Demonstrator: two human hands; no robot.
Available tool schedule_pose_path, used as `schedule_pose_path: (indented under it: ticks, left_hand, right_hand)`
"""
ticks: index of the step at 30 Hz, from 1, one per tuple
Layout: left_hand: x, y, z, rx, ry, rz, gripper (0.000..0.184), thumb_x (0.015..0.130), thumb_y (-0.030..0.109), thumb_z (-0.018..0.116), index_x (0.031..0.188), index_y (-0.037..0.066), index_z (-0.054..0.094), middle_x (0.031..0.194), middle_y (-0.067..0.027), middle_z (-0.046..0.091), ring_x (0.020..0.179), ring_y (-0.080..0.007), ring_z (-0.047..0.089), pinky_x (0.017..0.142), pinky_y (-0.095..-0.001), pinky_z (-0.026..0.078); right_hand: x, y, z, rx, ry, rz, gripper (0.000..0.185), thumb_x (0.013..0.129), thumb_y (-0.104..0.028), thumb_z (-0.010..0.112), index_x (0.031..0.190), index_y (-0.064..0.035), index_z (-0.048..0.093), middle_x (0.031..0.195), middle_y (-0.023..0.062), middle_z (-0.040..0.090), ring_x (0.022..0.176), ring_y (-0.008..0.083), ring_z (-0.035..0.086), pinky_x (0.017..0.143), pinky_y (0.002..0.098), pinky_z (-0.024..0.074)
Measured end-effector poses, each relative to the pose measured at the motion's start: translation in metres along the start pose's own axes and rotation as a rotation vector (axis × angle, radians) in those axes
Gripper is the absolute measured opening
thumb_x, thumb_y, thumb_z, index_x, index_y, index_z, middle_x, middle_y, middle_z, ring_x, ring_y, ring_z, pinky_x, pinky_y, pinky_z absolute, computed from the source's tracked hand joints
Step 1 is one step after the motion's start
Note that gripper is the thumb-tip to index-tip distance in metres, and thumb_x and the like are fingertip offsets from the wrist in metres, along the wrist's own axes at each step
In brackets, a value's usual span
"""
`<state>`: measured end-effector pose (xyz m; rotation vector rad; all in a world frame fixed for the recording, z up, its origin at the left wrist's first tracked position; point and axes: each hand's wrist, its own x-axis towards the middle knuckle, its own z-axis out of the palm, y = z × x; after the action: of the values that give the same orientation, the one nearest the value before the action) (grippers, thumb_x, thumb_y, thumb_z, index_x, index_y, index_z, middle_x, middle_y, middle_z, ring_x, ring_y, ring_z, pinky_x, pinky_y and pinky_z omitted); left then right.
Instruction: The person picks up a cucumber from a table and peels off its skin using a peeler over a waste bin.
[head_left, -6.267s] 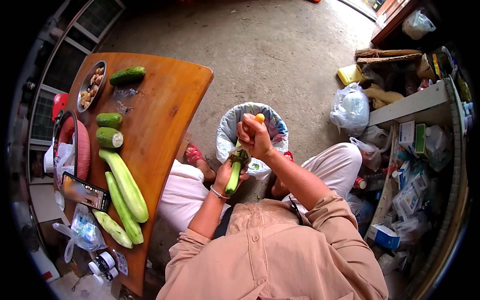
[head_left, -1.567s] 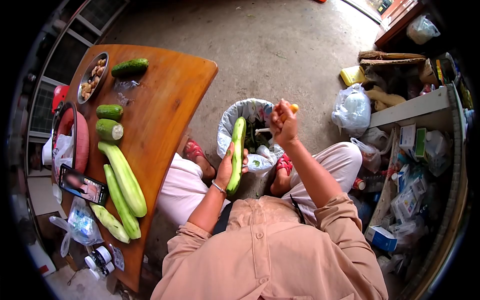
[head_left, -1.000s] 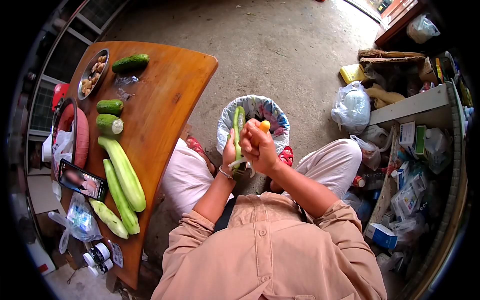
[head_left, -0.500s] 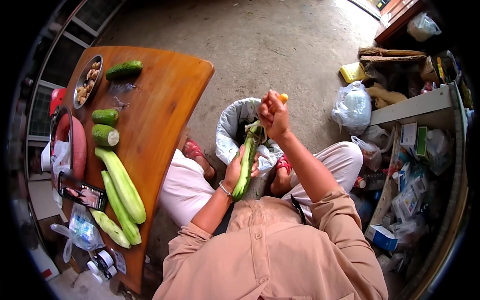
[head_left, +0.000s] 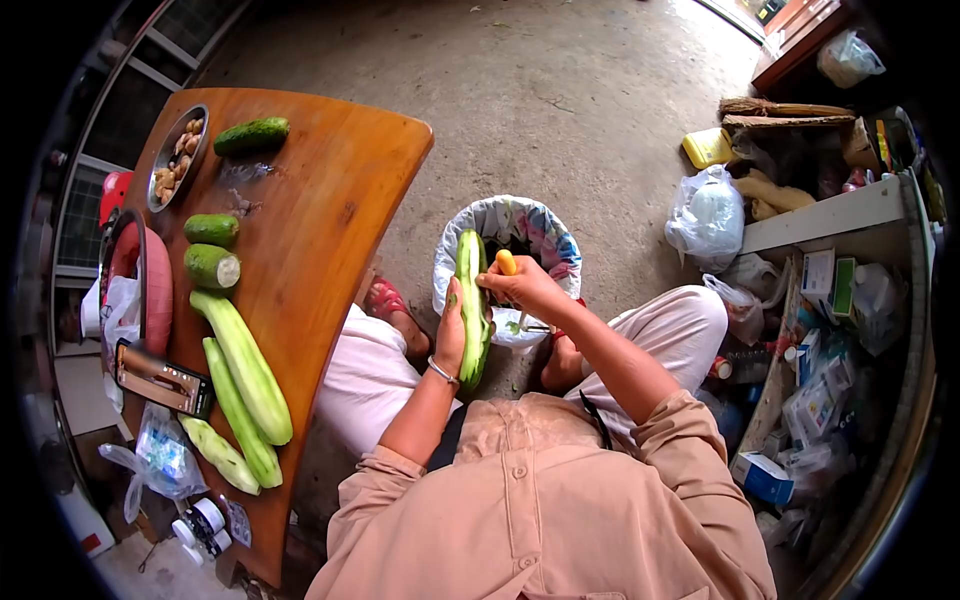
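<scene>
My left hand [head_left: 450, 338] grips a long, partly peeled cucumber [head_left: 467, 275], tilted upward over a lined bin [head_left: 560, 245]. Pale stripes run along it beside dark green skin. My right hand [head_left: 532, 290] is closed around a peeler with a yellow handle [head_left: 507, 263], close beside the cucumber; a thin metal part shows below the fingers. On the wooden table [head_left: 330, 220] lie peeled cucumbers [head_left: 245, 370], two dark green cut pieces [head_left: 212, 266] and an unpeeled cucumber [head_left: 252, 135].
A metal bowl of ginger-like pieces [head_left: 180, 160] stands at the table's far left. A phone [head_left: 165, 380] leans near a red basin [head_left: 155, 290]. Plastic bags [head_left: 705, 215], a yellow jug [head_left: 708, 147] and boxes [head_left: 765, 475] crowd the right side.
My right hand has come down from above the cucumber's tip to its right side. The cucumber has swung more upright and moved slightly left, showing a wider peeled stripe.
</scene>
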<state>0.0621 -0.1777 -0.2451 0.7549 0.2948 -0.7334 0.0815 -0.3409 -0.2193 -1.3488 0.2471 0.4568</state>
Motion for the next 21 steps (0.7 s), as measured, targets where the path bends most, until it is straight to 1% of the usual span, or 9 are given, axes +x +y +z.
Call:
schedule_pose_path:
  ticks: [3,7,11,12,15,17,19,20,21]
  left_hand:
    - [0.001,0.001,-0.004,-0.110,-0.019,0.013,0.048,0.096,0.056,0.037,0.105,0.011,0.051,0.089,-0.0001,0.052,0.059,-0.0092,0.044,0.049,-0.0225,0.038]
    - [0.002,0.000,-0.020,-0.173,-0.076,0.058,0.047,0.097,0.053,0.035,0.106,0.008,0.050,0.091,-0.0032,0.052,0.062,-0.0112,0.045,0.050,-0.0245,0.039]
    - [-0.001,0.005,-0.017,-0.160,-0.125,0.076,0.047,0.098,0.051,0.034,0.107,0.008,0.050,0.091,-0.0043,0.051,0.062,-0.0119,0.046,0.050,-0.0247,0.039]
    - [-0.003,0.006,-0.016,-0.127,-0.137,0.066,0.049,0.098,0.053,0.033,0.103,0.007,0.051,0.087,-0.0033,0.052,0.061,-0.0118,0.047,0.050,-0.0257,0.039]
    - [-0.005,0.004,-0.013,-0.070,-0.123,0.073,0.052,0.098,0.054,0.031,0.100,0.006,0.052,0.083,-0.0026,0.052,0.060,-0.0118,0.049,0.050,-0.0263,0.041]
    - [-0.004,0.002,-0.014,-0.002,-0.160,0.045,0.047,0.098,0.052,0.033,0.107,0.009,0.050,0.085,-0.0028,0.053,0.061,-0.0119,0.050,0.050,-0.0257,0.042]
    - [-0.005,0.001,-0.009,-0.006,-0.119,0.037,0.042,0.098,0.050,0.035,0.116,0.013,0.047,0.086,-0.0027,0.054,0.061,-0.0116,0.051,0.051,-0.0252,0.043]
    - [-0.006,0.000,-0.007,0.030,-0.105,0.013,0.047,0.098,0.052,0.033,0.107,0.009,0.049,0.081,-0.0023,0.052,0.060,-0.0116,0.049,0.051,-0.0244,0.041]
    - [-0.008,0.000,-0.004,0.067,-0.090,-0.012,0.053,0.098,0.054,0.031,0.098,0.005,0.052,0.077,-0.0018,0.051,0.059,-0.0116,0.048,0.051,-0.0236,0.040]
  right_hand:
    - [0.001,0.002,-0.013,-0.012,0.110,0.034,0.020,0.082,-0.021,0.071,0.076,-0.0096,0.056,0.060,-0.0020,0.054,0.050,0.0062,0.047,0.044,0.0218,0.0315]
    - [0.016,-0.001,-0.040,-0.261,0.282,-0.161,0.023,0.080,-0.020,0.072,0.071,-0.0042,0.057,0.061,0.0007,0.057,0.057,0.0088,0.056,0.052,0.0259,0.0435]
    - [0.010,-0.007,-0.050,-1.103,0.386,-0.059,0.032,0.078,-0.030,0.072,0.079,0.0011,0.065,0.074,0.0178,0.066,0.069,0.0306,0.066,0.064,0.0393,0.0497]
    - [0.009,-0.010,-0.045,-1.033,0.454,-0.078,0.035,0.078,-0.034,0.070,0.078,0.0012,0.066,0.079,0.0219,0.065,0.075,0.0378,0.064,0.067,0.0440,0.0490]
    - [0.011,-0.019,-0.036,-0.783,0.393,-0.046,0.033,0.078,-0.032,0.070,0.081,0.0009,0.066,0.079,0.0223,0.065,0.076,0.0380,0.063,0.068,0.0445,0.0484]
    - [0.011,-0.018,-0.030,-0.792,0.420,-0.155,0.030,0.083,-0.029,0.068,0.079,0.0006,0.064,0.070,0.0159,0.065,0.066,0.0315,0.064,0.062,0.0406,0.0481]
    - [0.013,-0.024,-0.017,-0.204,0.316,-0.374,0.024,0.089,-0.025,0.063,0.078,-0.0029,0.062,0.063,0.0052,0.060,0.058,0.0181,0.060,0.056,0.0313,0.0453]
    - [0.004,-0.033,-0.010,-0.003,0.272,-0.329,0.021,0.093,-0.022,0.059,0.078,-0.0080,0.056,0.061,-0.0026,0.051,0.050,0.0059,0.048,0.045,0.0219,0.0360]
    - [-0.002,-0.042,-0.002,-0.003,0.270,-0.327,0.021,0.093,-0.022,0.059,0.078,-0.0080,0.056,0.061,-0.0026,0.051,0.050,0.0059,0.048,0.045,0.0219,0.0360]
